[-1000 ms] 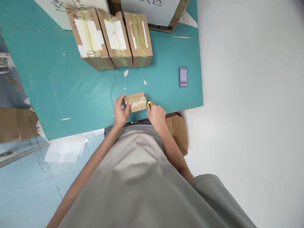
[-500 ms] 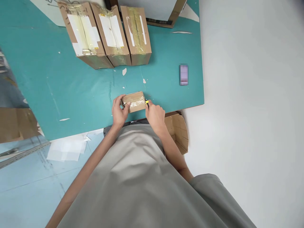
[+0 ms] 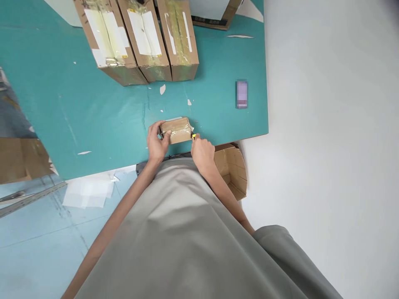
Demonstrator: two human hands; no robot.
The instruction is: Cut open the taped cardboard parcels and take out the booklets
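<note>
A small brown cardboard box (image 3: 177, 129) with shiny clear tape along its top is at the near edge of the teal table (image 3: 102, 120). My left hand (image 3: 158, 143) grips its left end, the thumb on the top face and the fingers round the far left corner. At the box's right end, my right hand (image 3: 202, 153) is closed on a yellow and black box cutter (image 3: 193, 136). The cutter's tip is against or close beside that end; the blade itself is too small to make out.
Three taped cardboard boxes (image 3: 183, 70) stand in a row at the back, beside a larger white-sided carton (image 3: 229, 20). A blurred phone-like thing (image 3: 242, 94) lies at the right. Below the table's edge is an open cardboard carton (image 3: 233, 170). White sheets (image 3: 89, 191) lie lower left.
The box has tipped slightly, showing more of its far side. My right hand and the cutter have moved a little down along the right end. My left hand keeps its grip.
</note>
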